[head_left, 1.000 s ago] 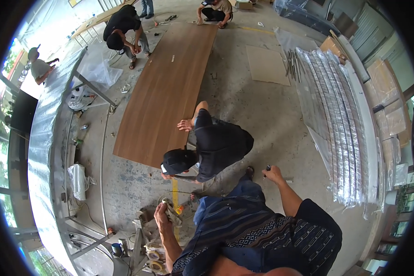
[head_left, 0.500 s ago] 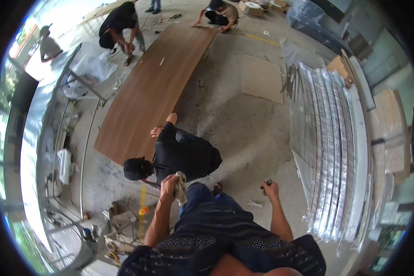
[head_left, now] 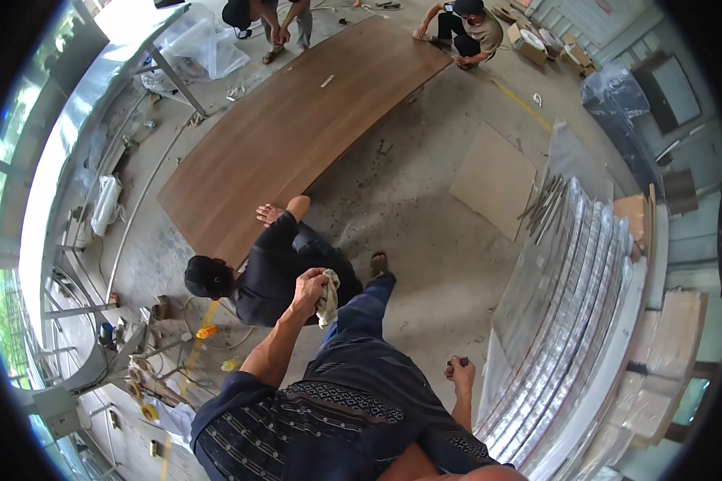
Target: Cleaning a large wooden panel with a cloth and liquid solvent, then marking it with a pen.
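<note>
Head view: the person's left hand (head_left: 310, 290), just left of the frame's centre and below mid-height, is closing its fingers around a crumpled pale cloth (head_left: 327, 299). The cloth is hanging along the hand's right side. The right hand (head_left: 462, 375), lower right of centre, is curling around a small dark object (head_left: 459, 362); from where I am standing, I cannot tell its kind.

A long brown panel (head_left: 297, 128) is extending from the left of the frame to the upper centre, bearing a small white label (head_left: 327, 80). A co-worker in a black cap (head_left: 257, 280), left of centre, is bending at the panel's near end and resting one hand (head_left: 269, 214) on it. A second co-worker (head_left: 480, 36) is crouching at the far end, upper right of centre. A third person (head_left: 298, 18) is bending beside the panel, upper left.

A flat pale board (head_left: 493, 180) is lying on the floor (head_left: 409, 240), right of centre. Plastic-wrapped strips (head_left: 565, 337) are lying stacked at lower right.
</note>
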`<state>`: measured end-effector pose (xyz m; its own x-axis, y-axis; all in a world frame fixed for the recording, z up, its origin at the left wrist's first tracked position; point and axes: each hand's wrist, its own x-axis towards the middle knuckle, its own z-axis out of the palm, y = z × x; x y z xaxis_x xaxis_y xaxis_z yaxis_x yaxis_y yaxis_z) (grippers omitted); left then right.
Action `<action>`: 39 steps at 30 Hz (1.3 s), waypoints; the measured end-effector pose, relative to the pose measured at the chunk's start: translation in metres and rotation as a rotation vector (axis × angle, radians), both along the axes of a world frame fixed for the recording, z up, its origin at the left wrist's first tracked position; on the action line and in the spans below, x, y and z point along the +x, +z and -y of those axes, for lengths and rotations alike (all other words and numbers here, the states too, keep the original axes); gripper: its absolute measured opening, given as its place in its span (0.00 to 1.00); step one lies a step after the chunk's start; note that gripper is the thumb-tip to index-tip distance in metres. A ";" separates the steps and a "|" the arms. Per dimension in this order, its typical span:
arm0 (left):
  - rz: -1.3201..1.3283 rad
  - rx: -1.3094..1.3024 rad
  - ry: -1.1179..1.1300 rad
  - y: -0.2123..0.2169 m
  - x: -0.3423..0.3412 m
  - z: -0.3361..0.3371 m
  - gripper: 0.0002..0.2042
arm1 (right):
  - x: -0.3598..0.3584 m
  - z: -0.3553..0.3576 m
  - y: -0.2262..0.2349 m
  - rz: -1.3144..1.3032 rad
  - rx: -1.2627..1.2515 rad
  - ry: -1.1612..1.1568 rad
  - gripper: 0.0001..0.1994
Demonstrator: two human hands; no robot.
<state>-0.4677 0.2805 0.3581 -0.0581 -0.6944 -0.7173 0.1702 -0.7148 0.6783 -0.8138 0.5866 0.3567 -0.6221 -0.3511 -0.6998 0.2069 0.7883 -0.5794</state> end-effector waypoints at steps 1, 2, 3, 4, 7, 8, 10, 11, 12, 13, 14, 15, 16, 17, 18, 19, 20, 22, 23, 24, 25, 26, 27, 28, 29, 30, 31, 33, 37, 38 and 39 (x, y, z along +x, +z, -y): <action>-0.024 0.016 0.002 -0.004 -0.015 0.010 0.08 | -0.013 0.005 0.002 0.003 0.043 -0.046 0.09; -0.052 0.029 0.004 -0.008 -0.032 0.023 0.09 | -0.028 0.005 -0.004 0.062 0.055 -0.115 0.09; -0.059 0.012 -0.008 -0.012 -0.047 0.036 0.10 | -0.038 0.011 -0.001 0.124 0.073 -0.182 0.10; -0.068 -0.005 -0.021 -0.015 -0.064 0.051 0.11 | -0.054 0.020 0.003 0.152 0.051 -0.157 0.10; -0.114 -0.035 -0.073 0.024 -0.116 0.104 0.11 | -0.091 0.047 0.011 0.126 0.107 -0.069 0.11; -0.120 -0.036 -0.095 0.038 -0.130 0.121 0.11 | -0.103 0.059 0.009 0.130 0.114 -0.056 0.11; -0.071 -0.085 -0.097 0.037 -0.148 0.148 0.11 | -0.129 0.083 -0.003 0.178 0.064 -0.196 0.12; -0.013 -0.126 -0.126 0.030 -0.153 0.161 0.11 | -0.139 0.097 -0.010 0.185 0.067 -0.183 0.12; 0.037 -0.167 -0.166 0.027 -0.163 0.173 0.12 | -0.151 0.112 -0.015 0.195 0.086 -0.169 0.12; 0.040 -0.180 -0.137 0.025 -0.167 0.182 0.12 | -0.162 0.128 -0.021 0.204 0.105 -0.152 0.13; 0.057 -0.182 -0.144 0.023 -0.170 0.192 0.12 | -0.173 0.144 -0.030 0.204 0.107 -0.150 0.13; 0.074 -0.183 -0.150 0.022 -0.171 0.201 0.12 | -0.181 0.163 -0.038 0.219 0.125 -0.131 0.13; 0.099 -0.169 -0.139 0.017 -0.170 0.209 0.13 | -0.191 0.180 -0.044 0.233 0.144 -0.109 0.13; 0.159 -0.184 -0.140 0.008 -0.164 0.214 0.13 | -0.198 0.204 -0.046 0.237 0.150 -0.090 0.13; 0.215 -0.196 -0.143 0.004 -0.161 0.219 0.13 | -0.205 0.226 -0.044 0.212 0.148 -0.014 0.13; 0.283 -0.168 -0.109 -0.001 -0.158 0.224 0.14 | -0.215 0.250 -0.043 0.187 0.146 0.065 0.14; 0.262 -0.119 -0.019 -0.013 -0.151 0.222 0.14 | -0.230 0.274 -0.045 0.207 0.200 0.087 0.14; 0.263 -0.026 0.131 -0.043 -0.132 0.216 0.13 | -0.258 0.323 -0.052 0.191 0.164 0.142 0.14; 0.282 0.026 0.181 -0.050 -0.127 0.217 0.14 | -0.270 0.349 -0.054 0.175 0.124 0.165 0.15; 0.312 0.057 0.230 -0.035 -0.134 0.222 0.14 | -0.287 0.375 -0.057 0.138 0.159 0.212 0.15; 0.341 0.089 0.278 -0.019 -0.141 0.227 0.14 | -0.304 0.400 -0.061 0.132 0.168 0.224 0.15; 0.413 0.097 0.316 -0.037 -0.134 0.216 0.18 | -0.317 0.432 -0.060 0.132 0.125 0.274 0.15; 0.442 0.107 0.318 -0.043 -0.135 0.215 0.20 | -0.333 0.458 -0.060 0.127 0.083 0.301 0.14; 0.480 0.114 0.322 -0.044 -0.139 0.216 0.22 | -0.349 0.488 -0.059 0.120 0.083 0.342 0.14; 0.545 0.133 0.307 -0.041 -0.147 0.221 0.25 | -0.364 0.519 -0.056 0.108 0.087 0.374 0.13; 0.578 0.146 0.316 -0.042 -0.155 0.220 0.25 | -0.378 0.552 -0.052 0.076 0.057 0.447 0.13; 0.613 0.161 0.323 -0.043 -0.161 0.215 0.25 | -0.390 0.584 -0.048 0.048 0.029 0.520 0.12; 0.584 0.261 0.332 -0.039 -0.182 0.211 0.27 | -0.412 0.646 -0.035 0.022 -0.015 0.602 0.13; 0.825 0.378 -0.013 -0.075 -0.205 0.186 0.28 | -0.415 0.748 -0.002 0.073 -0.126 0.568 0.11; 0.668 0.533 0.176 -0.087 -0.215 0.184 0.30 | -0.409 0.763 0.007 0.059 -0.115 0.566 0.12; 0.617 0.598 0.170 -0.079 -0.227 0.202 0.30 | -0.408 0.771 0.005 0.054 -0.105 0.560 0.12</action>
